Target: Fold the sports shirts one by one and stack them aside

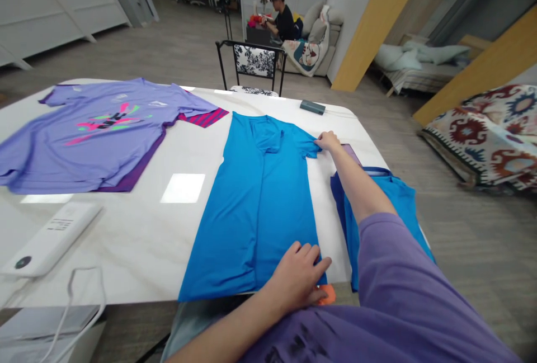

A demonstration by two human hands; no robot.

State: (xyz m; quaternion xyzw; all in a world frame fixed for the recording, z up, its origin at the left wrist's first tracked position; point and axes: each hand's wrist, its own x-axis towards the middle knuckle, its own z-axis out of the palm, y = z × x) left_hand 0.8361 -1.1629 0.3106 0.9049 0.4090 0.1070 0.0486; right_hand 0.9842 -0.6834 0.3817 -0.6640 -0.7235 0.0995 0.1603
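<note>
A bright blue T-shirt [281, 201] lies in front of me on the white table, its left side folded in lengthwise and a short sleeve sticking out to the right. At that sleeve's end, my right hand [329, 141] pinches the cloth between thumb and fingers. My left hand [298, 273] is at the shirt's lower right corner, fingers curled and closed on the hem edge; the exact grip is partly hidden. Beside its thumb, a small orange object [327, 295] shows at the table edge.
Purple T-shirts [104, 139] lie spread at the left of the table [184, 262]. Folded blue clothes [398, 195] sit at the right edge. A white device [52, 237] with a cable, a dark case [312, 107], a chair [254, 64] and a seated person [285, 19] are also visible.
</note>
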